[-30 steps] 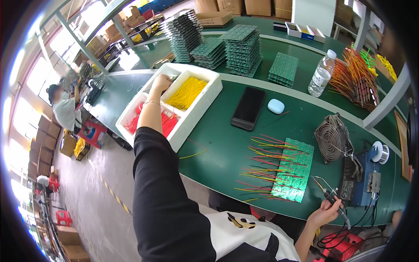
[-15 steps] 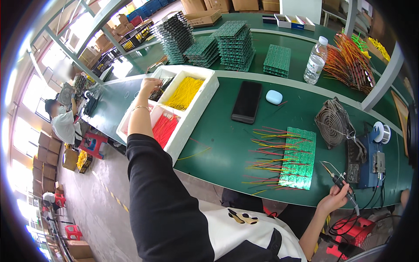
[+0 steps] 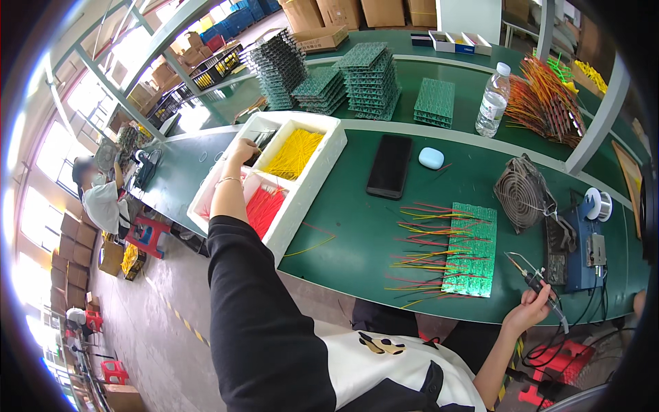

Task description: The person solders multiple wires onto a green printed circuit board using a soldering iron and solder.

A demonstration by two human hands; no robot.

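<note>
I take the green circuit board panel as my reference; it lies flat on the bench, and red and yellow wires extend from it past its left side, perhaps turned so in order that the right side remains free for the soldering iron. Just to the right of the panel, the right hand holds this iron like a pen, with fingers closed on the handle; the tip is apart from the panel, and this grip probably keeps the skin away from the hot end. Well to the left of the panel stands the white foam box, where compartments separate yellow wires, red wires and dark strands (perhaps black wires, but the view is partly covered), I suppose so that colours do not mix. The left hand is there, at the compartment of the dark strands; its fingers bend downward, but I cannot tell how far they are open, or whether they hold any strand. To the right of the panel, a round-grilled fan stands near, maybe for the fumes.
</note>
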